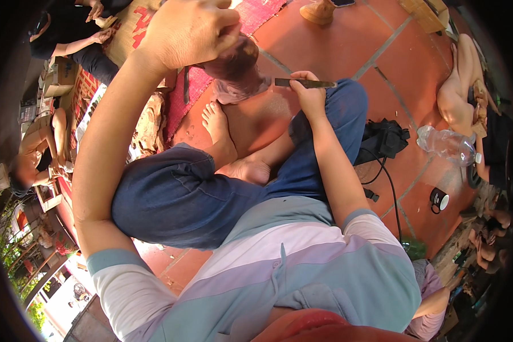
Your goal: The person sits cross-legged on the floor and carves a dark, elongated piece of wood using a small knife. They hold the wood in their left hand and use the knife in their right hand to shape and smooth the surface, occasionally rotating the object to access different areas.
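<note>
Striped shirt (325, 256) nearest, the right hand's (312, 102) fingers grip a flat tool (320, 84).

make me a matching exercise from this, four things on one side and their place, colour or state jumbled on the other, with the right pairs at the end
Things
1. left hand
2. right hand
3. plastic bottle
4. mug

Place, colour or state
A. mostly black
B. gripping a thin flat tool
C. see-through
D. raised close to the top edge of the picture

Right pairs: 1-D, 2-B, 3-C, 4-A
</note>
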Available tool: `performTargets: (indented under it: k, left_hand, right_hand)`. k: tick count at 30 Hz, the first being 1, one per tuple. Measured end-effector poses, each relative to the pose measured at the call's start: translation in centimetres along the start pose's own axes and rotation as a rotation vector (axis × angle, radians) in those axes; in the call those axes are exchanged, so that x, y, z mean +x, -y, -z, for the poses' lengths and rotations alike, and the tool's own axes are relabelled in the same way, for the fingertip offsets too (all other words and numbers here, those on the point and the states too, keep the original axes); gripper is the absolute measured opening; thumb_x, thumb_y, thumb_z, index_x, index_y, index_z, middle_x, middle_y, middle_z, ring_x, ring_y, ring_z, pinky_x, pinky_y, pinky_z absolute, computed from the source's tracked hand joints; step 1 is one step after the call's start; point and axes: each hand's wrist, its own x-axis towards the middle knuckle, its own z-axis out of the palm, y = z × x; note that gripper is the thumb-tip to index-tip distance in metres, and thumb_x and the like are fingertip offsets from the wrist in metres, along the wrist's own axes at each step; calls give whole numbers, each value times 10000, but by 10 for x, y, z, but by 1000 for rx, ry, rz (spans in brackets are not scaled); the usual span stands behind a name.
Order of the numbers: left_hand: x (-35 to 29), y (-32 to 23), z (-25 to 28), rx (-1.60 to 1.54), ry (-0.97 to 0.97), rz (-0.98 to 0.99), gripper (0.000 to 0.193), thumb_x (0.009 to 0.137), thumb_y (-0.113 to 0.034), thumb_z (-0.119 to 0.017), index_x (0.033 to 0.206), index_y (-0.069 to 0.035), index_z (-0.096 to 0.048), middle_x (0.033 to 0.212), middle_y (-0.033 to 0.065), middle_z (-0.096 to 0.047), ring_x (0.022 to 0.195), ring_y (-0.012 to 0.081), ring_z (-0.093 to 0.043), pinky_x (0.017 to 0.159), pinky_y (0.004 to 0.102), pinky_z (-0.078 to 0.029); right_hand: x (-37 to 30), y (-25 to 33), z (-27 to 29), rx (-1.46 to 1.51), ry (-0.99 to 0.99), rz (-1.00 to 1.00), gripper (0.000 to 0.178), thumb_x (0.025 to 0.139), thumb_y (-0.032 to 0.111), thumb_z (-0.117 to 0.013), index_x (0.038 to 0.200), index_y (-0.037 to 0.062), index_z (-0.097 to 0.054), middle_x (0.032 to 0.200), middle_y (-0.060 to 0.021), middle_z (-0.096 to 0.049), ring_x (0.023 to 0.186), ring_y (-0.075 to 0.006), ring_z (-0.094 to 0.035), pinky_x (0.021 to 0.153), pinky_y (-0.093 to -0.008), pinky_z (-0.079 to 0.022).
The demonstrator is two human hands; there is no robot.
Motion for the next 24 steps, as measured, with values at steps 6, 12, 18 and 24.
performTargets:
  k: [6,12,18,24]
  left_hand:
    - [5,10,6,2,-54,-42,159,669,-158,-639,573,-108,-524,619,45,-506,574,235,-549,515,355,-444]
    - [7,9,6,-57,-70,-92,129,676,-156,-629,598,-106,-540,641,48,-530,600,235,-562,542,351,-452]
    - [5,9,5,-52,-56,-83,117,671,-158,-631,606,-106,-549,651,54,-542,601,241,-565,549,347,-456]
    - [-4,3,-1,15,-74,-71,65,739,-141,-658,746,-93,-614,727,47,-564,695,242,-590,611,352,-482]
  right_hand:
    - [-16,-23,-11,146,112,-187,109,829,17,-559,925,-2,-608,796,-74,-647,685,-116,-648,581,-235,-518]
    - [-22,-35,-26,31,225,52,129,806,15,-563,920,4,-622,793,-79,-663,661,-115,-632,593,-237,-494]
    - [-15,-25,-33,-221,208,138,109,756,51,-599,846,37,-658,731,-60,-665,625,-119,-608,581,-264,-477]
    - [23,-19,-13,-185,23,123,81,724,68,-601,754,39,-671,684,-46,-653,622,-110,-603,568,-279,-480]
